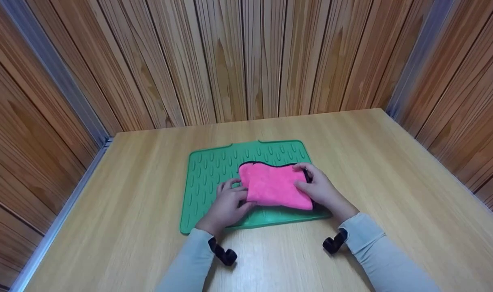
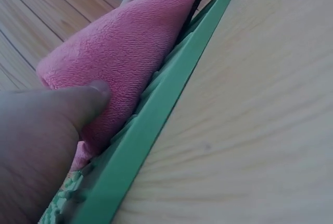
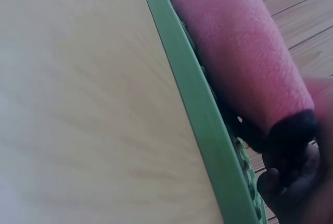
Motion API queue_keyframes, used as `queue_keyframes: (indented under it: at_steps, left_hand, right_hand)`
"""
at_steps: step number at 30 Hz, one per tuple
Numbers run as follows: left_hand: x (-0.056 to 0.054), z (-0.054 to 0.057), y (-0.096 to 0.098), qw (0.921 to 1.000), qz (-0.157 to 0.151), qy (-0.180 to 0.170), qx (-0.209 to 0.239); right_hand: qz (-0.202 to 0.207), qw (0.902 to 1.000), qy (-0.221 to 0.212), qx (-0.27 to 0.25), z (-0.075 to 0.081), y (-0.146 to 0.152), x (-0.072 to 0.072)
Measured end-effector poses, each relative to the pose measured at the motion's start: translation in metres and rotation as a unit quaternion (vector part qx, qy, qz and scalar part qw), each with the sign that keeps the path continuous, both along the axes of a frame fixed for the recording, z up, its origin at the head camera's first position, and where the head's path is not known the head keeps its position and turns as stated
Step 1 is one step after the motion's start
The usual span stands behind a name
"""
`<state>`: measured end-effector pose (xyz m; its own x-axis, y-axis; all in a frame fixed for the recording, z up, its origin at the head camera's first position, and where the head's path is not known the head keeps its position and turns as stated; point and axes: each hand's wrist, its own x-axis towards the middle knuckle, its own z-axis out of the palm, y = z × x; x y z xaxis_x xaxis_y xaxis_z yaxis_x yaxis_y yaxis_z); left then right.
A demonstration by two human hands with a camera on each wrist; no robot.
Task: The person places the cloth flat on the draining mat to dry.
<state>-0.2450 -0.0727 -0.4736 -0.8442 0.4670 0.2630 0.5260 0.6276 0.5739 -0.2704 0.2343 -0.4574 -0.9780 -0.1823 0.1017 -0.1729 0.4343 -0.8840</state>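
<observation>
A folded pink cloth (image 1: pixel 277 186) with black edging lies over the right part of a green ridged mat (image 1: pixel 202 182). My left hand (image 1: pixel 228 205) holds its left side, the thumb on the pink face and some fingertips hidden behind the fold. In the left wrist view that thumb presses on the plush cloth (image 2: pixel 125 47) just above the mat's raised rim (image 2: pixel 151 125). My right hand (image 1: pixel 319 188) grips the right edge, thumb and index finger on top, the other fingers out of sight beneath. The right wrist view shows a rounded fold of cloth (image 3: pixel 244 52) with black trim at its end.
The mat lies on a light wooden table (image 1: pixel 149 182). Wood-plank walls (image 1: pixel 226 61) rise behind and on both sides, with grey metal strips at the corners. Each wrist wears a black strap with a small black piece (image 1: pixel 226 256) hanging over the table.
</observation>
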Motion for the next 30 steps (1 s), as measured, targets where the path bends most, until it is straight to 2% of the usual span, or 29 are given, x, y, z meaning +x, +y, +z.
queue_keyframes:
  at_steps: [6,12,20,26,30]
  left_hand:
    - [0.001,0.003,0.000,0.9998,0.015,0.012,-0.004]
    - [0.002,0.007,0.001,0.9994,0.028,0.018,0.012]
    - [0.001,0.005,0.002,0.9972,0.046,-0.021,0.056]
    - [0.000,0.000,-0.006,0.9947,0.025,-0.055,0.083]
    - [0.000,-0.001,-0.015,0.9940,0.019,-0.081,0.072]
  right_hand:
    - [-0.042,0.9987,-0.013,-0.024,0.003,0.002,0.002]
    - [-0.065,0.9971,-0.016,-0.035,0.004,0.004,0.001]
    - [-0.076,0.9965,-0.013,-0.032,0.002,0.004,0.000]
    - [-0.070,0.9970,-0.021,-0.024,-0.002,0.006,0.000]
    - [-0.072,0.9965,-0.021,-0.038,-0.002,0.007,-0.001]
